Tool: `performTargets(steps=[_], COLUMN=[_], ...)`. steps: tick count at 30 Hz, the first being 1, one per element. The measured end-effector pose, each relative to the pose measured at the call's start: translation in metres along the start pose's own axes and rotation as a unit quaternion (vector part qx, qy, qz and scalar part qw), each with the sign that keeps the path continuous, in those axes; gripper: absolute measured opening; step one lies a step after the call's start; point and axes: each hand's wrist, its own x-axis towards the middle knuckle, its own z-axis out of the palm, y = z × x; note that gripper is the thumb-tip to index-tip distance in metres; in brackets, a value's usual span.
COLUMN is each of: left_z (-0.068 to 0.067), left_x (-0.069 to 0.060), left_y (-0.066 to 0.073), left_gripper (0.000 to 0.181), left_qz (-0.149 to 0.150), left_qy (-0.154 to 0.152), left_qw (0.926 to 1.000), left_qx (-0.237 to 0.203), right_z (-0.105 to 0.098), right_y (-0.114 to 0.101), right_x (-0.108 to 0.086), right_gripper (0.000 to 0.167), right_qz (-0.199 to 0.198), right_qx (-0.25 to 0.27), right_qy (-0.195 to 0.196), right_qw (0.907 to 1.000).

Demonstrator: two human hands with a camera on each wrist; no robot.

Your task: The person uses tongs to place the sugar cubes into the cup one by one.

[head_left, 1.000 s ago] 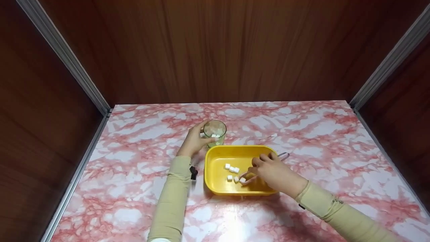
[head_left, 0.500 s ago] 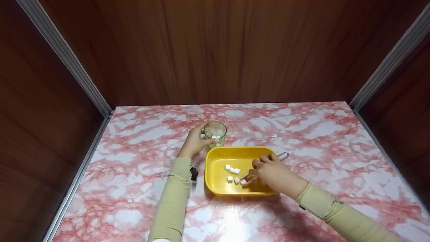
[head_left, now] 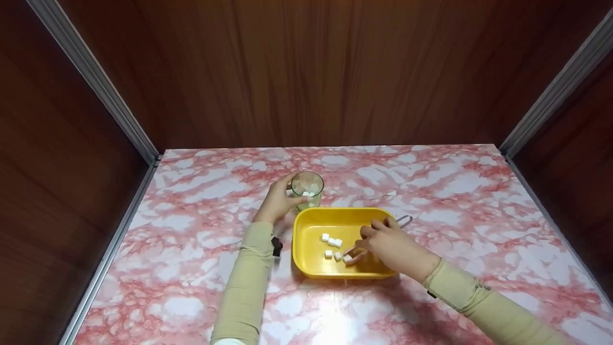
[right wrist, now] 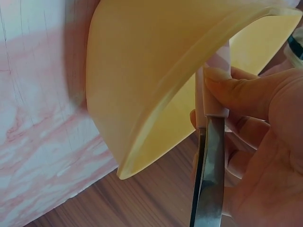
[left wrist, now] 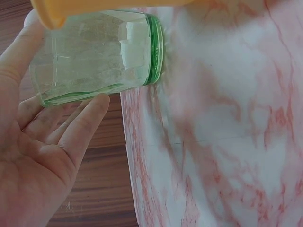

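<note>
My left hand (head_left: pixel 277 201) holds a clear green-tinted glass (left wrist: pixel 90 52), its thumb on one side and fingers on the other. The glass stands upright just behind a yellow plastic tub (head_left: pixel 298 261), with a few white cubes (head_left: pixel 307 194) inside it. Over the right part of the tub, my right hand (head_left: pixel 396 249) pinches a pair of tongs (right wrist: pixel 212 161) with pink grips and metal arms between thumb and fingers. The tong tips reach down to a white cube (head_left: pixel 347 258) on the tub floor. Several other white cubes (head_left: pixel 331 242) lie to its left.
A red-and-white marbled tabletop (head_left: pixel 191 268) carries everything. Dark wood panels (head_left: pixel 325 72) rise at the back and both sides, with grey metal rails (head_left: pixel 110 100) along the corners.
</note>
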Motion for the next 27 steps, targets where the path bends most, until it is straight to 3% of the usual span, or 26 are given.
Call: performTargets(steps=[27], left_z=[0.001], left_x=[0.001], left_y=[-0.002], left_gripper=[0.079], left_qz=[0.02], left_qy=[0.002], left_qw=[0.9998], left_qx=[-0.006], right_z=[-0.021], right_y=[0.015], right_x=[-0.006], right_gripper=[0.037], right_qz=[0.03], right_qx=[0.007], right_qy=[0.003], right_qw=[0.9995])
